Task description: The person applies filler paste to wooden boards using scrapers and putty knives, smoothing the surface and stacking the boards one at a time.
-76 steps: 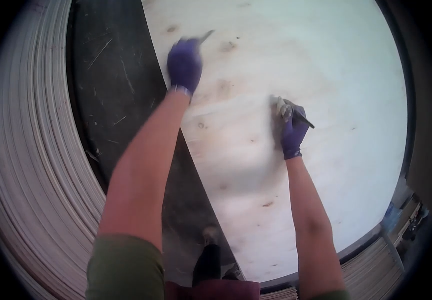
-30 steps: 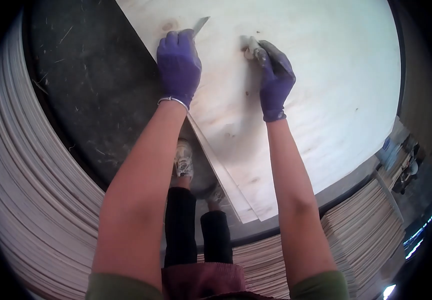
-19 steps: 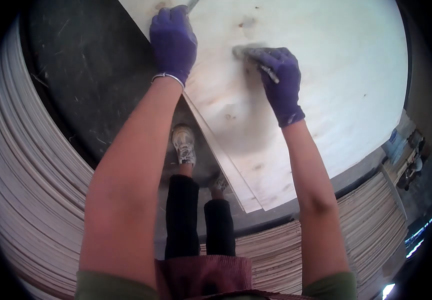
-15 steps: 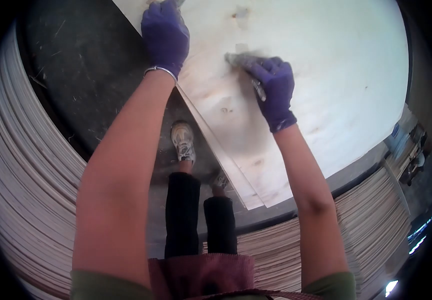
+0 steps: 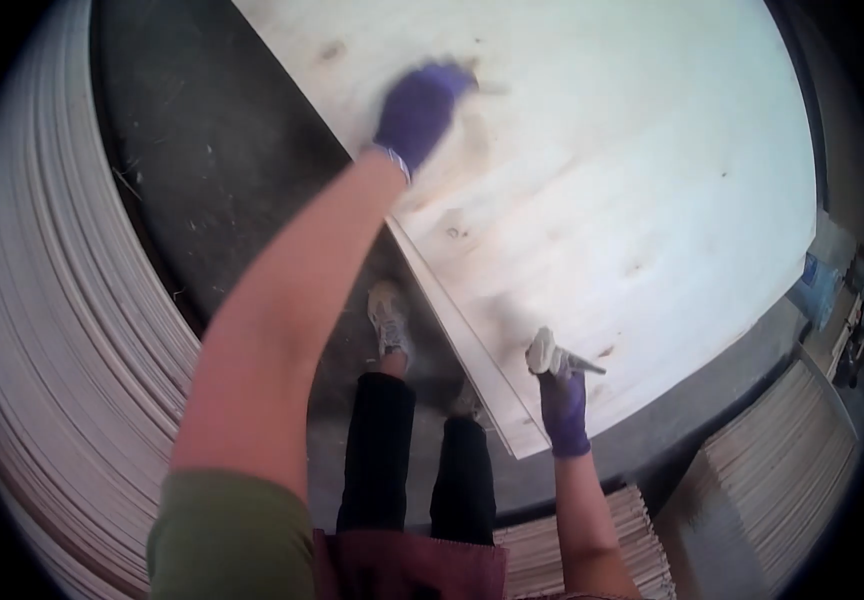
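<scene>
My right hand (image 5: 564, 405), in a purple glove, is closed around a scraper (image 5: 549, 355) caked with pale paste, near the lower corner of the wood sheet. The scraper's thin dark end points to the right. My left hand (image 5: 422, 112), gloved in purple too, reaches over the upper left part of the wood sheet (image 5: 652, 200). Motion smears its fingers, so I cannot tell if they hold anything. The sheet is pale, with knots and brownish patches. A second sheet's edge (image 5: 472, 365) shows beneath it along the left side.
Tall stacks of thin sheets stand at the left (image 5: 42, 300) and lower right (image 5: 777, 465). The dark floor (image 5: 212, 140) lies between the left stack and the wood sheet, with my shoe (image 5: 387, 318) on it. A blue plastic item (image 5: 814, 290) lies at the right.
My right hand has drawn back towards my body with the scraper, from the sheet's upper middle to its lower corner. My left hand has moved right and inward over the sheet.
</scene>
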Motion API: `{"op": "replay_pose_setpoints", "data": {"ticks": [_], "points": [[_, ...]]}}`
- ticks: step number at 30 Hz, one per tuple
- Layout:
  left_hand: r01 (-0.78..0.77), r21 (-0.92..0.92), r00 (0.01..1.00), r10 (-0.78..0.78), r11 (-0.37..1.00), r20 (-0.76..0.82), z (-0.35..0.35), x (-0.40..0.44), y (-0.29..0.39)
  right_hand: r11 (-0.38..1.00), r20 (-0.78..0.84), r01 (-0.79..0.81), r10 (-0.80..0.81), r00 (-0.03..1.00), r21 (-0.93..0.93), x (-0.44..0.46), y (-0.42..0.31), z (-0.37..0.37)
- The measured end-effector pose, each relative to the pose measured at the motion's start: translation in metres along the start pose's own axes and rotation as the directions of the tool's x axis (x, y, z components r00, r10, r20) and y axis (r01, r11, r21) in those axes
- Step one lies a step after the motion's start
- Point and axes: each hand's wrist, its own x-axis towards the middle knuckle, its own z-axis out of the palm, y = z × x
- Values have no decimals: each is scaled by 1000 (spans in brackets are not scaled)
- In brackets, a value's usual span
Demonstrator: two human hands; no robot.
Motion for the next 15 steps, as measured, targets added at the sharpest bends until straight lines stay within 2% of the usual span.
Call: {"op": "replay_pose_setpoints", "data": {"ticks": [1,2,4,6,7,8,9,10,12,13,14,15], "points": [[-27,-24,998,28,999,60,-7,-20,18,984,20,103,-102,995,-148,-9,2,1],[-50,-49,991,56,998,124,-16,-43,35,997,-22,35,-36,999,-63,-17,2,9],[-124,13,950,114,992,291,-35,-94,66,970,-34,-76,86,996,231,-32,-6,17],[-166,-12,887,155,986,435,-51,-148,96,975,0,-41,41,999,218,-40,-4,14],[-144,-107,835,179,984,521,-62,-175,111,978,27,-12,6,1000,209,-47,-2,11],[-108,-202,774,210,973,597,-74,-204,127,980,36,-15,8,999,196,-54,-3,6],[-205,-196,635,282,959,719,-76,-252,141,989,54,35,-43,998,141,-59,-7,2],[-306,-204,469,333,930,818,-77,-305,155,983,70,48,-62,996,174,-70,-5,-6],[-15,-108,462,103,994,881,-102,-398,196,968,103,71,-99,990,241,-91,-1,-22],[-18,-113,455,109,993,884,-124,-408,228,959,205,-15,-45,978,283,-105,-10,-33],[528,-150,609,-249,836,753,-153,-410,266,941,312,-107,2,950,321,-122,-22,-38],[864,-295,500,-623,408,602,-179,-403,293,956,360,-61,-48,932,285,-135,-55,-39]]}}
